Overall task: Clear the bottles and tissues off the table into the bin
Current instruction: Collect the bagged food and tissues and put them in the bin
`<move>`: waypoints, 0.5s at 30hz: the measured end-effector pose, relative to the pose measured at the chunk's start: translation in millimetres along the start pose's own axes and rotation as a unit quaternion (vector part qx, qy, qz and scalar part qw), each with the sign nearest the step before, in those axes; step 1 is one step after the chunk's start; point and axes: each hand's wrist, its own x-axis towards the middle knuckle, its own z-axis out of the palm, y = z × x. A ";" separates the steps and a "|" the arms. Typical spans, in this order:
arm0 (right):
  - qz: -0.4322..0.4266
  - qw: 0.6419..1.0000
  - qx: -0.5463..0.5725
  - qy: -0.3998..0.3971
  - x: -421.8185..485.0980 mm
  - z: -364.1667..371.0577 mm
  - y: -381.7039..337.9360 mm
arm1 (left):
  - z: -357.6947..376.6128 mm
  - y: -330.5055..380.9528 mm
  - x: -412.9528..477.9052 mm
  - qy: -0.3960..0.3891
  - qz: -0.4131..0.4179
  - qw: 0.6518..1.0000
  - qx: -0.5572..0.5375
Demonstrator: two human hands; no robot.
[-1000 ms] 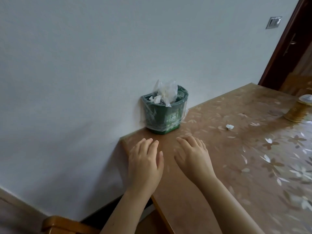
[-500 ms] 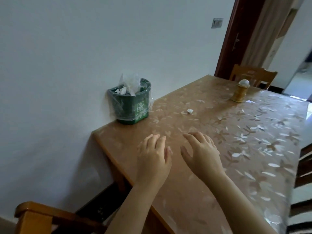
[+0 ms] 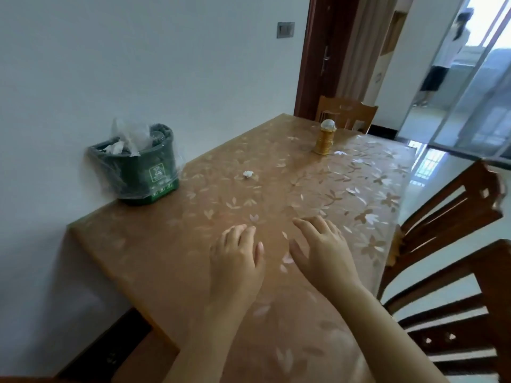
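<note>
A small green bin (image 3: 143, 172) lined with a clear plastic bag stands on the table against the wall, with crumpled tissues and a bottle top showing inside. One small crumpled white tissue (image 3: 248, 174) lies on the table to the right of the bin. My left hand (image 3: 237, 258) and my right hand (image 3: 320, 250) rest palm down on the table (image 3: 166, 258) near its front, fingers relaxed, holding nothing.
A gold jar with a white domed top (image 3: 325, 140) stands at the far end of the table. Wooden chairs stand at the far end (image 3: 347, 111) and along the right side (image 3: 453, 244). A person (image 3: 445, 56) stands beyond the doorway at the top right.
The view has swung right and pulled back, so the bin now sits farther left and the jar, chairs and doorway show. Both hands have slid right along the table, still flat.
</note>
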 end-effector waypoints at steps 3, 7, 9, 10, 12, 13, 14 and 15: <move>-0.013 1.000 -0.001 -0.009 3.9 -10.6 28.6 | 15.1 30.2 2.9 -0.006 -0.010 1.000 0.006; -0.037 0.999 0.011 -0.018 15.3 -16.0 59.4 | 31.2 54.1 8.5 0.003 -0.023 1.000 0.014; -0.052 0.998 0.012 -0.025 23.7 -11.9 69.3 | 37.8 55.2 11.1 0.010 -0.035 0.999 0.017; -0.056 0.998 0.016 -0.028 28.5 -8.1 72.1 | 40.7 53.6 12.3 0.013 -0.043 0.999 0.022; -0.061 0.997 0.027 -0.032 39.0 2.5 73.7 | 45.0 46.5 17.3 0.014 -0.061 0.998 0.032; -0.066 0.997 0.032 -0.033 44.1 8.7 72.9 | 47.3 40.7 20.4 0.015 -0.065 0.997 0.037; -0.070 0.996 0.035 -0.035 49.4 15.5 71.1 | 49.7 33.8 24.1 0.014 -0.069 0.997 0.040; -0.072 0.996 0.036 -0.037 54.9 22.3 69.0 | 52.0 27.0 29.4 0.011 -0.074 0.996 0.041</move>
